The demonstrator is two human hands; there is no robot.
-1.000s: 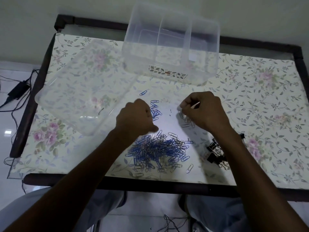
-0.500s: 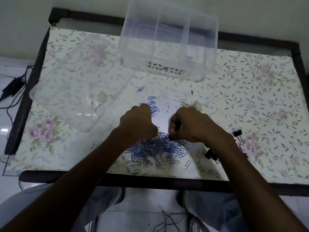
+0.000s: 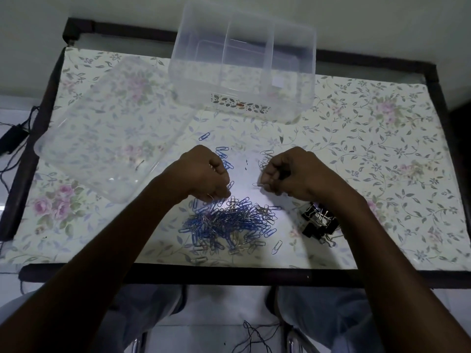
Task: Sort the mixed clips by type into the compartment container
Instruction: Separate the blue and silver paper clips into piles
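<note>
Floral table [image 3: 356, 154], right hand [image 3: 293, 174] pinching silver clip [image 3: 257, 184], left hand [image 3: 204, 174] curled, contents hidden, over clip pile [image 3: 229, 222]

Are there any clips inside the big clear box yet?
No, the compartment container looks empty, while the paper clips and black binder clips lie on the table.

The right forearm covers part of the black binder clips [image 3: 316, 221], so their number cannot be told. The curled fingers of the left hand [image 3: 204, 174] hide whatever they hold. The compartment container [image 3: 242, 64] is clear, its dividers faint.
</note>
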